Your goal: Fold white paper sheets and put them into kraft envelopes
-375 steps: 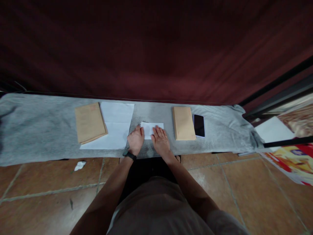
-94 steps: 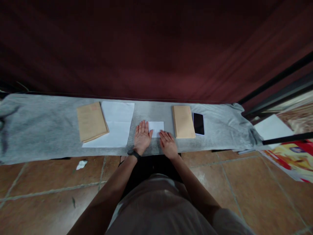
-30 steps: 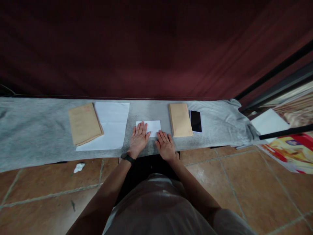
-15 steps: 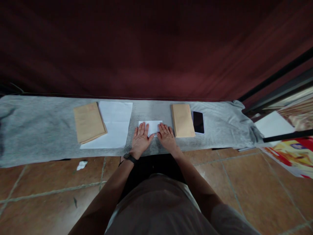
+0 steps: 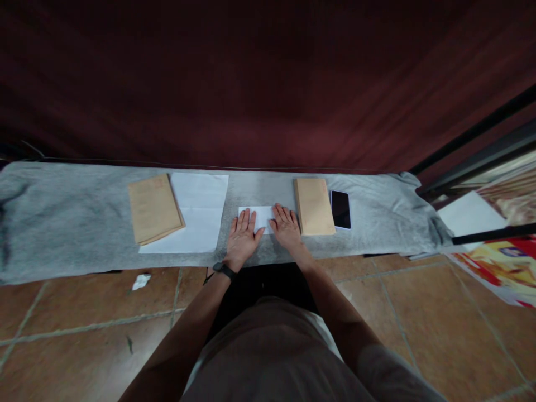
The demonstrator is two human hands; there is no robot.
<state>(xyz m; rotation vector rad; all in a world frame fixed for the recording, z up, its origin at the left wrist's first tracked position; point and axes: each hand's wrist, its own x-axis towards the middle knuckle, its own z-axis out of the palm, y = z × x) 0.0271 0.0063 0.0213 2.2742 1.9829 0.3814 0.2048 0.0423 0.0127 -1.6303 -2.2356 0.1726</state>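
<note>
A small white piece of paper (image 5: 263, 215), apparently folded, lies on the grey cloth in front of me. My left hand (image 5: 243, 237) rests flat over its left end, fingers stretched out and pointing away from me. Over the right end lies my right hand (image 5: 287, 229), also flat with its fingers extended. The palms and fingers hide both ends of the paper; its middle shows between the thumbs. Close to the right hand is a stack of brown envelopes (image 5: 315, 206).
Beyond that stack lies a dark-screened phone (image 5: 340, 210). To the left, more brown envelopes (image 5: 154, 207) overlap large white sheets (image 5: 201, 215). The grey cloth (image 5: 84, 218) covers a long narrow table, with a dark red curtain (image 5: 259, 134) behind it. A crumpled white scrap (image 5: 141, 281) is on the tiled floor.
My right hand has shifted slightly up and away from me along the paper's right end. The left hand stays flat in place.
</note>
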